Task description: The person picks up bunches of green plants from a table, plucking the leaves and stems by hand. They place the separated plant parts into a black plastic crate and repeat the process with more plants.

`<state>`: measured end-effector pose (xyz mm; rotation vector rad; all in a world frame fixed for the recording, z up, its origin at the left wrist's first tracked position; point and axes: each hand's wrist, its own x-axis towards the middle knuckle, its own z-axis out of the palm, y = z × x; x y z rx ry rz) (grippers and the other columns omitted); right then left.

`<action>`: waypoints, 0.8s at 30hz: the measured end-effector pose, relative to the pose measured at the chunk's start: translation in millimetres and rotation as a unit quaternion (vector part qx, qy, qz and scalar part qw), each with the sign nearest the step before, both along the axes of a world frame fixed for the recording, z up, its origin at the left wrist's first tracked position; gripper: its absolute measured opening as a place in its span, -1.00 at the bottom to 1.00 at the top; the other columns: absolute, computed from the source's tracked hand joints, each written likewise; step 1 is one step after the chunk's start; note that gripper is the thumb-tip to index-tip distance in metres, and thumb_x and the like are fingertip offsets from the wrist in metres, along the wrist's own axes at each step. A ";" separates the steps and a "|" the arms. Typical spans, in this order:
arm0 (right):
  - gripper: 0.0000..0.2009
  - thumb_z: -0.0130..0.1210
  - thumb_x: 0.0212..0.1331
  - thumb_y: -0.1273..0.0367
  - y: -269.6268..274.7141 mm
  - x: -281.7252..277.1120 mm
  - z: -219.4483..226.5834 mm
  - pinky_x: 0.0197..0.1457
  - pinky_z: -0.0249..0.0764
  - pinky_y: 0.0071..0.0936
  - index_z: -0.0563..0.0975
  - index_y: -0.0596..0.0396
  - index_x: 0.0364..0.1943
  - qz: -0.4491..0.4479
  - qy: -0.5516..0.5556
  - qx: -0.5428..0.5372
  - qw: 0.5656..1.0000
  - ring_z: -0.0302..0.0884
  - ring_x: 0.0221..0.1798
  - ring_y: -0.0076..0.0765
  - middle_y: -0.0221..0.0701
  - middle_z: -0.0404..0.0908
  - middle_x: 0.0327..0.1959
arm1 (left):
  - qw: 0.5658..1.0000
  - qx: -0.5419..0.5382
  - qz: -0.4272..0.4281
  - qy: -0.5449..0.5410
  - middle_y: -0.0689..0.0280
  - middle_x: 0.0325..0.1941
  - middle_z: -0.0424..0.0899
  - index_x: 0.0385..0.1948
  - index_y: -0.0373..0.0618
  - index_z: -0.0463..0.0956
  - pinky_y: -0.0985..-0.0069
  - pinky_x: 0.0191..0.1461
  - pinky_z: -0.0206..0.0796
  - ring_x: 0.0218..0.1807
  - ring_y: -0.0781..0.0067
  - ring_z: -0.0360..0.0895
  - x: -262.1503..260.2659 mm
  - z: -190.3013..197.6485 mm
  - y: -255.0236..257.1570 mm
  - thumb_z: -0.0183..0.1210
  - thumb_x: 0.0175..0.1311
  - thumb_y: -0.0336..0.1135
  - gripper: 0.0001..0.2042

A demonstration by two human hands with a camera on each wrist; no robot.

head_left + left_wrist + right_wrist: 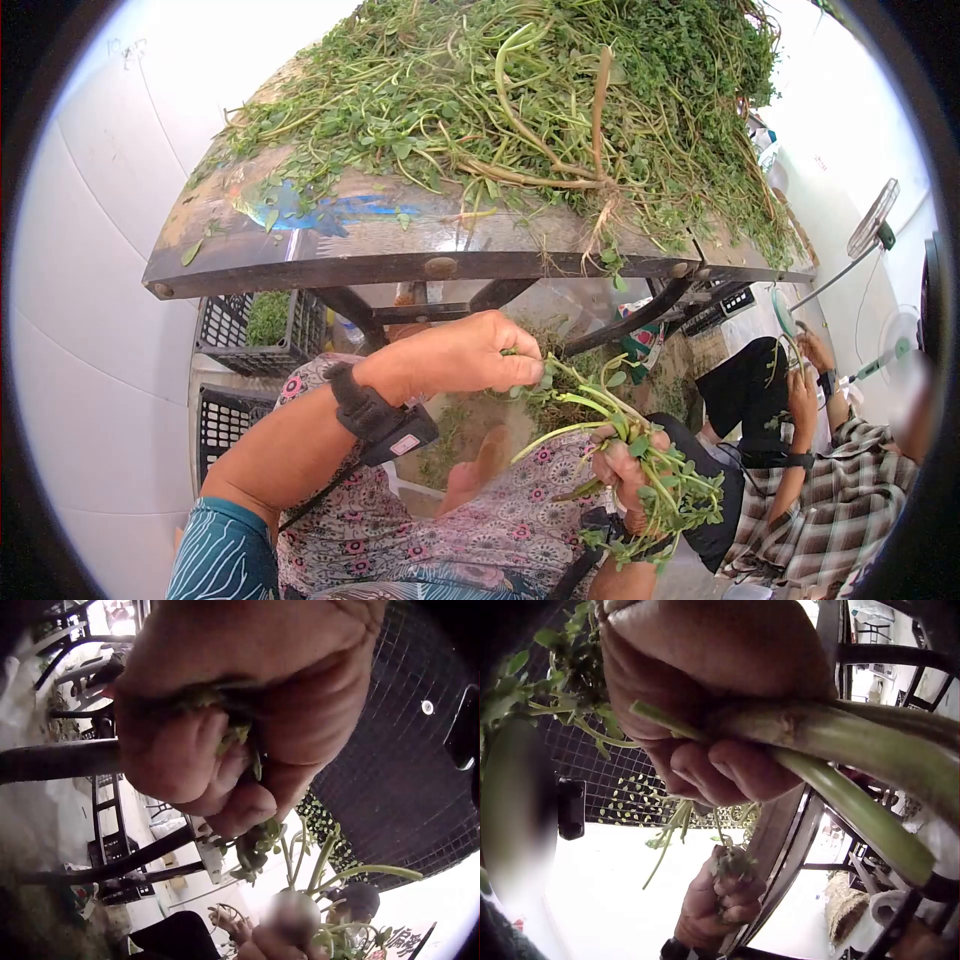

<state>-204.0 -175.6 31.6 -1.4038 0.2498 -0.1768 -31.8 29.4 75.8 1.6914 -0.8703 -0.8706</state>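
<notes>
My left hand [482, 352], in the middle of the head view, has its fingers curled round a small tuft of purslane leaves; a leafy tip [253, 851] sticks out below the fingers in the left wrist view. To its right and lower, my right hand [622, 470] grips a bunch of purslane [690, 490]. Thick pale stems [855, 802] pass through its fist in the right wrist view, and leaves hang over the wrist side. Stem ends from this bunch reach up towards the left hand's fingertips. Both hands are above the lap, before the table.
A large heap of purslane [420, 110] covers the table [330, 265], with a rooted plant [600, 180] near its front edge. Black crates [290, 345] stand below left. Another person [840, 490] sits at right holding stems, near a fan [875, 215].
</notes>
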 end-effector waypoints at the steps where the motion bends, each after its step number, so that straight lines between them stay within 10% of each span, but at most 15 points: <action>1: -0.80 0.10 -0.01 0.41 -1.4 -0.1 -1.3 -0.68 0.07 -0.62 0.43 0.25 -0.32 0.007 0.001 0.003 1.000 0.16 -0.72 -0.58 -0.38 0.39 -0.57 | 0.999 0.001 0.001 0.042 0.48 -0.66 0.37 -0.40 -0.18 0.50 0.69 -0.59 0.13 -0.64 0.74 0.25 0.3 1.2 0.4 0.05 0.15 -0.12 -0.73; 19: -0.79 0.09 -0.04 0.42 -1.4 -1.4 -9.3 -0.71 0.03 -0.62 0.43 0.24 -0.33 -0.028 0.015 -0.054 0.998 0.13 -0.73 -0.59 -0.38 0.40 -0.55 | 0.998 -0.026 -0.029 0.048 0.53 -0.68 0.27 -0.60 -0.13 0.42 0.74 -0.63 0.07 -0.65 0.77 0.22 1.2 -0.1 -1.1 -0.01 0.17 -0.01 -0.64; 21: -0.79 0.10 -0.03 0.40 -17.7 8.6 -25.2 -0.71 0.02 -0.61 0.43 0.24 -0.33 0.095 0.024 0.172 0.980 0.13 -0.74 -0.59 -0.37 0.41 -0.54 | 0.998 -0.024 0.005 0.063 0.53 -0.69 0.27 -0.63 -0.11 0.40 0.74 -0.64 0.07 -0.66 0.77 0.22 -1.6 4.1 1.0 -0.03 0.19 -0.01 -0.64; 24: -0.77 0.13 -0.02 0.37 -0.8 3.1 -7.4 -0.71 0.03 -0.61 0.43 0.23 -0.33 0.054 0.004 0.069 0.996 0.13 -0.74 -0.58 -0.36 0.44 -0.51 | 0.997 -0.051 0.002 0.051 0.51 -0.70 0.30 -0.64 -0.10 0.39 0.74 -0.67 0.06 -0.68 0.76 0.22 -2.8 8.7 -0.4 -0.05 0.20 0.00 -0.63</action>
